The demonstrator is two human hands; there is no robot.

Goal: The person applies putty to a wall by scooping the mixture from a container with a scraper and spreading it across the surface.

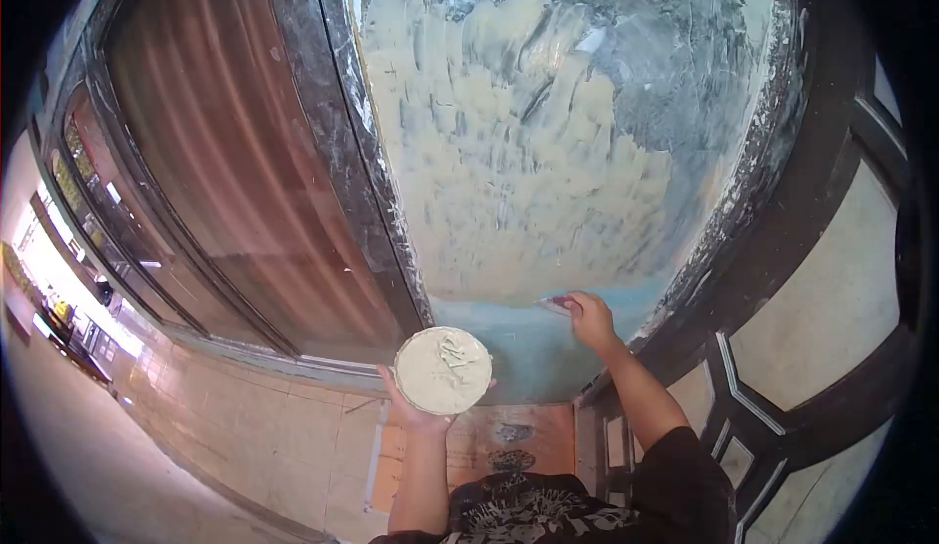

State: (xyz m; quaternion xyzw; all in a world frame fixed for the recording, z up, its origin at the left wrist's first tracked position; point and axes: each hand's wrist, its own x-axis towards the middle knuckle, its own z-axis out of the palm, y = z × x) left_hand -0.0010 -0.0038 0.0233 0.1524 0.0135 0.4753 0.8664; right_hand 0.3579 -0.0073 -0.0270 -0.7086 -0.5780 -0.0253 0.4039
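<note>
My left hand [416, 409] holds up a round plate [443, 370] from below; the plate is covered with pale cream putty. My right hand [588, 317] grips a putty knife [554, 303] with a reddish handle, its blade pressed flat against the wall [528, 153] at the lower edge of the putty coat. The wall panel is spread with cream putty in rough strokes; bare blue paint [533, 348] shows below the blade and at the upper right.
A dark door frame [362, 153] borders the wall on the left, with a reddish-brown shutter [225, 153] beyond it. A dark metal gate [812, 280] with pale panels stands at the right. A tiled floor [274, 436] lies below.
</note>
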